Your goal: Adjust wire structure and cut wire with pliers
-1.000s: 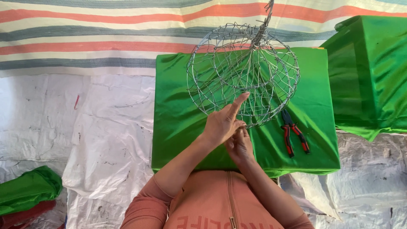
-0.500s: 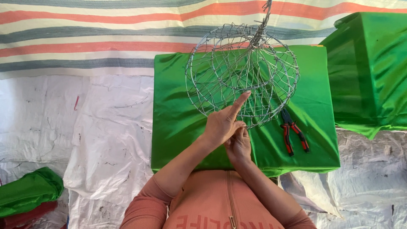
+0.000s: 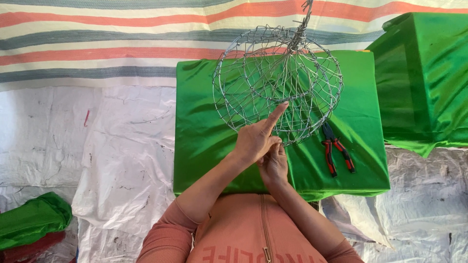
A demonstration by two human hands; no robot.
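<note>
Round basket of twisted silver wire (image 3: 278, 85) is hung by its wire stem above the green-satin-covered tabletop (image 3: 204, 141) | left hand (image 3: 256, 141) is nearer, forefinger stretched up-right onto the lower mesh, nothing clasped | right hand (image 3: 274, 163) is tucked beneath, grip hidden | red-handled pliers (image 3: 336, 151) lie right.

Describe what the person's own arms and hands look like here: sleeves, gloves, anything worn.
Both hands, the left hand and the right hand, are bare: no gloves, and no rings or watch that I can make out. The forearms are uncovered too. Salmon-pink sleeves are pushed up near the elbows, part of a matching zip-front top with red lettering across the chest.
</note>
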